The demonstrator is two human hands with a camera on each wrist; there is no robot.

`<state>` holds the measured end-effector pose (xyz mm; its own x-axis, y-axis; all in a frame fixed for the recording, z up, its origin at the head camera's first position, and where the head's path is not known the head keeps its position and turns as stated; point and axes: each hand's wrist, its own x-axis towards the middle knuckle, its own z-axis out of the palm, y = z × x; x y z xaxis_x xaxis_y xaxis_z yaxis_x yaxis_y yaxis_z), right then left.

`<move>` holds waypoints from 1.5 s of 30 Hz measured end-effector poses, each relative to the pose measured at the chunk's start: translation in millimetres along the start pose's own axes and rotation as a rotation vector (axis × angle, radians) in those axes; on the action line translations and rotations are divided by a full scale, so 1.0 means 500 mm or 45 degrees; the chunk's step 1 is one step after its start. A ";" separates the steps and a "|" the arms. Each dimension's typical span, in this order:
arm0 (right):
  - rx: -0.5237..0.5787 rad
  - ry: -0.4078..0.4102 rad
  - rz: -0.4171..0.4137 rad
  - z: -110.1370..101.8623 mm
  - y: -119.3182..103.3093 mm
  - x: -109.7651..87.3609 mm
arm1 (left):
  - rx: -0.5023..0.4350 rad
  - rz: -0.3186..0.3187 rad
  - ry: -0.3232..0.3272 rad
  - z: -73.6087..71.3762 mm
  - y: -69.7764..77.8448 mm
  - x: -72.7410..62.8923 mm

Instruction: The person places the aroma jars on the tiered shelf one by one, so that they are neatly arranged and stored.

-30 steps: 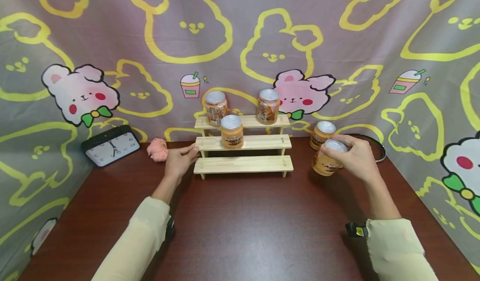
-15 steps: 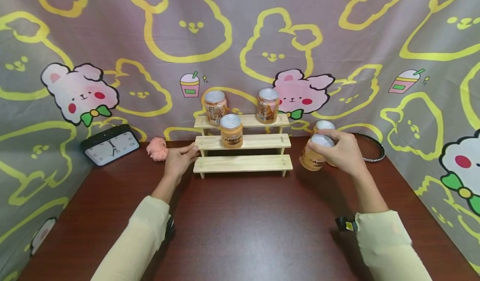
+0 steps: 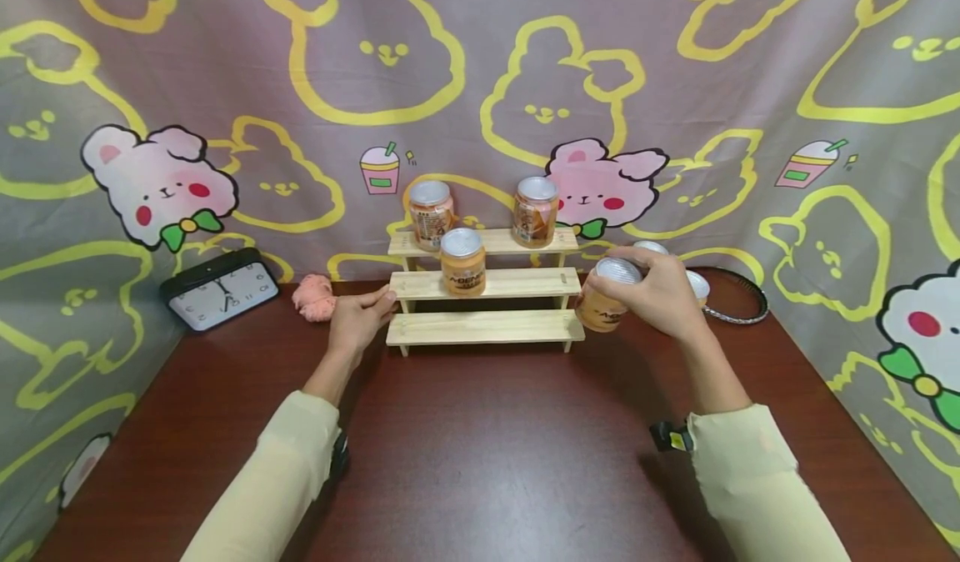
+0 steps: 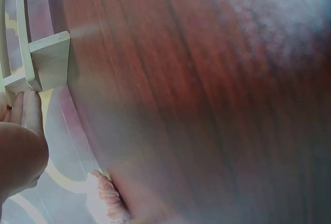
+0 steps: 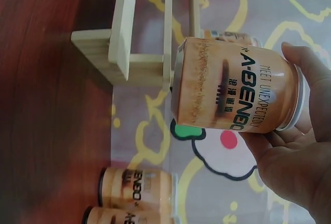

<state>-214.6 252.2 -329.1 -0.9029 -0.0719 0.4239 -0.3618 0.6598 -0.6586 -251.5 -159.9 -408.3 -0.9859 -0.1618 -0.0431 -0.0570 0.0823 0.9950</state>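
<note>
My right hand [image 3: 666, 293] grips an orange drink can [image 3: 600, 310] with a silver lid, holding it near the top. The can is tilted beside the right end of a three-tier wooden display stand [image 3: 487, 328]; its "A-BENBO" lettering shows in the right wrist view. My left hand [image 3: 358, 325] reaches to the stand's left end, its fairly straight fingertips touching the end of the middle board. Two similar cans stand on the top tier, one at the left [image 3: 431, 222] and one at the right [image 3: 534, 218]. Another can [image 3: 462, 272] sits left of centre on the middle tier.
Two more cans [image 5: 138, 189] stand on the table [image 3: 487, 462] behind my right hand, partly hidden in the head view. A black hoop [image 3: 742, 316] lies beyond them. At the left are a pink yarn bundle [image 3: 313, 298] and a clock [image 3: 221, 291]. A patterned cloth [image 3: 465, 62] hangs behind.
My right hand has carried the can leftward and slightly up, to the stand's right end, uncovering part of a can behind it. My left hand has stayed at the stand.
</note>
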 end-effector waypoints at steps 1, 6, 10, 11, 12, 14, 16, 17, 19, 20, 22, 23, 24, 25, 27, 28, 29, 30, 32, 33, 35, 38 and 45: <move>0.015 -0.006 -0.009 0.002 -0.004 0.002 | -0.001 -0.002 0.002 0.000 0.000 0.000; 0.057 -0.003 -0.055 0.016 -0.020 0.014 | -0.005 -0.011 -0.002 -0.001 0.000 -0.002; 0.072 -0.006 -0.053 0.028 -0.029 0.025 | -0.021 0.000 -0.003 -0.002 -0.001 0.000; 0.077 -0.013 -0.049 0.031 -0.030 0.027 | -0.022 0.003 -0.001 -0.002 -0.001 0.001; 0.081 -0.020 -0.041 0.034 -0.031 0.028 | -0.021 0.005 -0.001 -0.001 -0.002 0.001; 0.083 -0.034 -0.028 0.039 -0.033 0.031 | -0.020 0.006 0.001 -0.001 -0.002 0.001; 0.083 -0.045 -0.018 0.043 -0.035 0.032 | -0.019 0.007 -0.004 -0.001 -0.002 0.000; 0.082 -0.048 -0.015 0.045 -0.036 0.033 | -0.017 0.007 -0.006 -0.001 -0.002 0.000; 0.084 -0.056 -0.014 0.049 -0.039 0.035 | -0.017 0.004 -0.008 -0.001 0.000 -0.001; 0.085 -0.059 -0.015 0.052 -0.040 0.036 | -0.013 0.003 -0.010 -0.001 0.001 -0.002; 0.076 -0.060 -0.021 0.055 -0.042 0.039 | -0.007 0.000 -0.011 -0.001 0.002 -0.003; 0.073 -0.061 -0.024 0.057 -0.043 0.040 | -0.006 -0.002 -0.010 -0.001 0.003 -0.003; 0.065 -0.060 -0.028 0.059 -0.044 0.041 | -0.006 -0.001 -0.012 -0.001 0.004 -0.004; 0.060 -0.059 -0.030 0.061 -0.045 0.043 | -0.007 -0.001 -0.012 -0.001 0.004 -0.004; 0.052 -0.056 -0.032 0.065 -0.047 0.046 | -0.009 0.000 -0.014 -0.002 0.003 -0.003; 0.045 -0.056 -0.034 0.066 -0.049 0.048 | -0.008 0.001 -0.015 -0.002 0.004 -0.003; 0.042 -0.057 -0.035 0.068 -0.051 0.050 | -0.010 0.000 -0.014 -0.002 0.003 -0.003; 0.039 -0.055 -0.038 0.070 -0.053 0.051 | -0.011 0.001 -0.013 -0.002 0.003 -0.002; 0.030 -0.055 -0.051 0.075 -0.057 0.055 | -0.014 0.000 -0.009 -0.002 0.001 -0.002; 0.023 -0.054 -0.059 0.077 -0.060 0.057 | -0.016 0.001 -0.007 -0.001 0.000 -0.002; 0.022 -0.052 -0.072 0.082 -0.066 0.060 | -0.022 0.002 -0.003 0.000 -0.002 -0.001; 0.029 -0.055 -0.076 0.090 -0.075 0.067 | -0.020 0.001 -0.007 0.001 -0.003 -0.001; 0.021 -0.068 -0.082 0.110 -0.096 0.084 | -0.025 -0.013 -0.007 0.001 0.002 -0.001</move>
<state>-247.8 176.2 -314.1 -0.8886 -0.1535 0.4323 -0.4227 0.6402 -0.6415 -251.3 -159.4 -407.6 -0.9862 -0.1567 -0.0537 -0.0640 0.0617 0.9960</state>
